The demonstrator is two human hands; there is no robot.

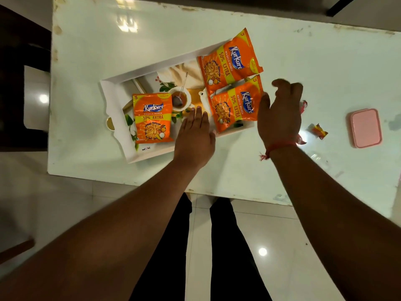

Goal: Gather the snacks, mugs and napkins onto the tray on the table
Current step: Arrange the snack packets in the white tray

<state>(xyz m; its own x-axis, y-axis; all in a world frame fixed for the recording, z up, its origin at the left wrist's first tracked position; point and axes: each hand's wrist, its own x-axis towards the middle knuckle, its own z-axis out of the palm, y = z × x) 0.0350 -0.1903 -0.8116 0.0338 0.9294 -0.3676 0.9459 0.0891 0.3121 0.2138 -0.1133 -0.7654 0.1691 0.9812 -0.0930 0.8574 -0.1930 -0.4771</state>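
1. Orange snack packets, 3 of them, lie in the white tray (112,101) on the desk (303,68). The left packet (153,118) stands lengthwise toward the near rim; the far packet (229,61) and the near-right packet (235,107) run slanted, their tops toward the right end.
2. The tray's long axis runs diagonally, far right to near left.
3. The left hand (195,133) lies flat, fingers straight, between the left and near-right packets.
4. The right hand (281,111) hovers just right of the near-right packet, fingers loosely curled, holding nothing.
5. A pink box (365,128) sits well to the right.
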